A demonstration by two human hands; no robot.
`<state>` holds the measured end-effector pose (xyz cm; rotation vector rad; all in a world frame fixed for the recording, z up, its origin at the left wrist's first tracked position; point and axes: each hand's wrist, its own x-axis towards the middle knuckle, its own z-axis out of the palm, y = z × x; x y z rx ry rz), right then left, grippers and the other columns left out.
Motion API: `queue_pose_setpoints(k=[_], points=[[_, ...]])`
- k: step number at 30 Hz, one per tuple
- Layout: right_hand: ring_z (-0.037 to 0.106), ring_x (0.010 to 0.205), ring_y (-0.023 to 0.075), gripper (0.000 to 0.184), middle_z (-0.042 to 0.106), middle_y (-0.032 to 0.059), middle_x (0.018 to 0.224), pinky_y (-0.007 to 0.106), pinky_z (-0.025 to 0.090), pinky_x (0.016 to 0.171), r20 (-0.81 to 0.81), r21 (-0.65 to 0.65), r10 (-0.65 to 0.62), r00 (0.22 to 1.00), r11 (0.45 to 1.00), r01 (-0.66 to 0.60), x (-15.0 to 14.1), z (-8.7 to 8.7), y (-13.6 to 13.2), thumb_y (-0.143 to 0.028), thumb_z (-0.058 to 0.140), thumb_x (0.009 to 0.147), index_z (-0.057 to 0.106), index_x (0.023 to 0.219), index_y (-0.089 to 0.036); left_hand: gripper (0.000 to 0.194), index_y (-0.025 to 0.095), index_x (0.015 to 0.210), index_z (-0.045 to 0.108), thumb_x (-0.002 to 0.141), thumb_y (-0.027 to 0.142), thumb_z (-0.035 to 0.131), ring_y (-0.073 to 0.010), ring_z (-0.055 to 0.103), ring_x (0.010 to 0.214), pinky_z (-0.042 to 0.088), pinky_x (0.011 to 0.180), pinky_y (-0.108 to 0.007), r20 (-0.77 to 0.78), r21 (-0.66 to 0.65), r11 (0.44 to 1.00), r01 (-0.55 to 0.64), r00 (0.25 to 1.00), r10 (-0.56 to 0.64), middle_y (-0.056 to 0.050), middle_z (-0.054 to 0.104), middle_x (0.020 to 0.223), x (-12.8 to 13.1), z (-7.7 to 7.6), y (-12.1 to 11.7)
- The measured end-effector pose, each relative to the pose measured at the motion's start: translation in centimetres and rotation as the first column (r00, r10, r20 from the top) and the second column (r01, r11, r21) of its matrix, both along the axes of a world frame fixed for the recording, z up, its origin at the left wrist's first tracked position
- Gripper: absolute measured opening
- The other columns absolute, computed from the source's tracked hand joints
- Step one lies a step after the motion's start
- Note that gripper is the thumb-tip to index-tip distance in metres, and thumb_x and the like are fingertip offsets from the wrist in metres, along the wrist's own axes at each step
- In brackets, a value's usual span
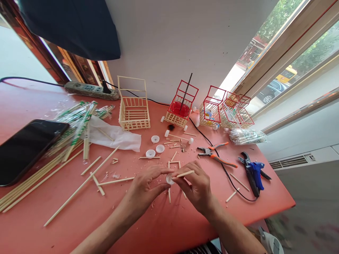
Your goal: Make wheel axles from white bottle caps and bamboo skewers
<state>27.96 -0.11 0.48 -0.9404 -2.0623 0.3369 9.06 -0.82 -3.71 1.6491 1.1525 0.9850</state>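
A white plastic bottle cap (169, 179) sits between the thumb and forefinger of my left hand (144, 185), held just above the red tabletop. My right hand (197, 183) pinches a short wooden stick (186, 173), its fingertips close against the cap's right side. Whether the stick touches the cap is hidden by my fingers. Below both hands lies a small frame of sticks (174, 162), partly covered. Ahead of my left hand are three more loose caps (150, 153). A stick axle (179, 137) with a white cap on each end lies beyond.
A pale stick cart body (134, 113) and several red-trimmed carts (178, 106) stand along the wall. Orange-handled pliers (217, 155), black cutters (250, 173) and a blue glue gun (256, 174) lie right. Long sticks (82, 185), a phone (29, 148) and a power strip (91, 91) are left.
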Motion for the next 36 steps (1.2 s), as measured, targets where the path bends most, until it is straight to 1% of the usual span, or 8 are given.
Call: queue_pose_setpoints(k=[4, 12, 17, 20, 24, 28, 32, 36], points=[[0.064, 0.071, 0.0155, 0.016, 0.076, 0.0013, 0.080, 0.032, 0.045, 0.071, -0.001, 0.018, -0.008, 1.000, 1.000, 0.008, 0.10, -0.07, 0.08, -0.027, 0.058, 0.101, 0.067, 0.087, -0.023, 0.030, 0.030, 0.115, 0.074, 0.086, 0.028, 0.071, -0.0248, 0.070, 0.110, 0.054, 0.097, -0.037, 0.023, -0.016, 1.000, -0.012, 1.000, 0.012, -0.001, 0.078, 0.115, 0.06, -0.08, 0.07], [0.064, 0.072, 0.0156, 0.014, 0.076, 0.0008, 0.081, 0.032, 0.043, 0.072, 0.006, 0.018, -0.013, 1.000, 1.000, 0.013, 0.04, -0.07, 0.10, -0.024, 0.060, 0.100, 0.066, 0.088, -0.023, 0.024, 0.030, 0.110, 0.075, 0.087, 0.031, 0.070, -0.0247, 0.071, 0.107, 0.053, 0.096, -0.038, 0.012, -0.014, 1.000, -0.008, 1.000, 0.008, -0.001, 0.079, 0.111, 0.02, 0.06, 0.29], [0.066, 0.072, 0.0159, 0.015, 0.076, 0.0009, 0.080, 0.032, 0.044, 0.073, 0.004, 0.036, -0.022, 1.000, 0.999, 0.022, 0.17, -0.05, 0.18, -0.025, 0.059, 0.100, 0.067, 0.088, -0.023, 0.038, 0.028, 0.120, 0.071, 0.083, 0.033, 0.073, -0.0280, 0.068, 0.115, 0.052, 0.101, -0.044, 0.018, -0.009, 1.000, 0.003, 1.000, -0.003, -0.005, 0.076, 0.121, 0.11, -0.32, 0.45], [0.066, 0.073, 0.0160, 0.015, 0.076, 0.0011, 0.081, 0.033, 0.044, 0.073, 0.005, 0.028, -0.027, 1.000, 0.999, 0.027, 0.23, -0.05, 0.18, -0.025, 0.060, 0.100, 0.067, 0.088, -0.023, 0.044, 0.028, 0.123, 0.070, 0.080, 0.033, 0.076, -0.0284, 0.067, 0.115, 0.053, 0.100, -0.045, -0.013, 0.048, 0.998, -0.030, 0.999, 0.030, -0.006, 0.075, 0.121, 0.27, -0.48, 0.43], [0.066, 0.075, 0.0162, 0.013, 0.077, 0.0015, 0.083, 0.033, 0.044, 0.073, 0.013, 0.042, -0.006, 1.000, 0.999, 0.006, 0.15, -0.19, 0.08, -0.026, 0.059, 0.100, 0.067, 0.090, -0.023, 0.037, 0.026, 0.114, 0.072, 0.077, 0.027, 0.079, -0.0279, 0.070, 0.107, 0.054, 0.093, -0.042, -0.089, 0.155, 0.986, -0.065, 0.993, 0.079, -0.005, 0.078, 0.111, 0.43, -0.40, 0.26], [0.064, 0.074, 0.0160, 0.011, 0.076, 0.0014, 0.083, 0.033, 0.044, 0.074, 0.011, 0.024, 0.008, 1.000, 1.000, -0.008, -0.01, -0.22, -0.05, -0.023, 0.061, 0.099, 0.066, 0.090, -0.023, 0.028, 0.026, 0.108, 0.074, 0.080, 0.025, 0.078, -0.0264, 0.070, 0.102, 0.053, 0.090, -0.039, -0.097, 0.229, 0.972, -0.053, 0.992, 0.077, -0.003, 0.079, 0.105, 0.48, -0.28, 0.08], [0.063, 0.073, 0.0162, 0.010, 0.076, 0.0011, 0.082, 0.032, 0.044, 0.073, 0.004, 0.022, 0.010, 1.000, 1.000, -0.010, -0.14, -0.02, -0.10, -0.021, 0.062, 0.098, 0.066, 0.089, -0.022, 0.019, 0.027, 0.104, 0.075, 0.085, 0.026, 0.074, -0.0248, 0.069, 0.099, 0.053, 0.088, -0.037, -0.070, 0.222, 0.974, -0.040, 0.996, 0.057, -0.002, 0.079, 0.099, 0.46, -0.13, 0.00], [0.063, 0.072, 0.0163, 0.011, 0.076, 0.0008, 0.081, 0.033, 0.044, 0.073, -0.004, 0.006, 0.012, 1.000, 1.000, -0.012, -0.18, 0.05, -0.17, -0.021, 0.062, 0.098, 0.067, 0.089, -0.023, 0.019, 0.026, 0.104, 0.076, 0.085, 0.028, 0.075, -0.0250, 0.069, 0.097, 0.052, 0.087, -0.037, -0.049, 0.216, 0.975, -0.047, 0.997, 0.059, -0.003, 0.079, 0.098, 0.44, -0.25, 0.08]])
